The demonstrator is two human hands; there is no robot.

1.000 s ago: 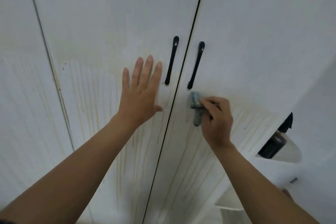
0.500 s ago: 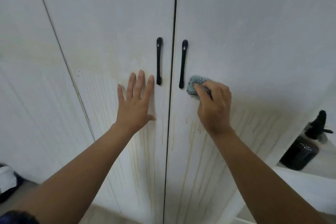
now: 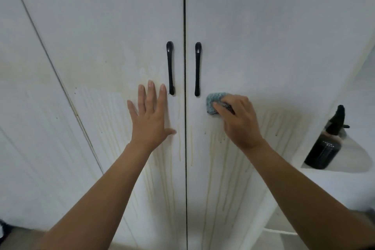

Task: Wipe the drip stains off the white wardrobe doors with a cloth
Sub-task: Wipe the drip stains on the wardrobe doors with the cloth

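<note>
Two white wardrobe doors meet at a dark centre gap, the left door (image 3: 113,26) and the right door (image 3: 274,26), each with a black handle (image 3: 170,68) (image 3: 197,69). Yellowish drip stains (image 3: 215,160) run down both doors below the handles. My left hand (image 3: 149,115) lies flat on the left door with straight fingers, just left of its handle. My right hand (image 3: 238,121) grips a blue-grey cloth (image 3: 214,100) and presses it on the right door, just below and right of that handle.
A dark spray bottle (image 3: 324,144) with a black trigger top stands on a white shelf (image 3: 349,160) at the right. Another white panel (image 3: 26,128) lies to the left. A strip of floor (image 3: 18,237) shows at the bottom left.
My right hand and the cloth slid up the right door to beside the handle's lower end. The view straightened and both hands sit lower in it; the left hand stays flat on the door.
</note>
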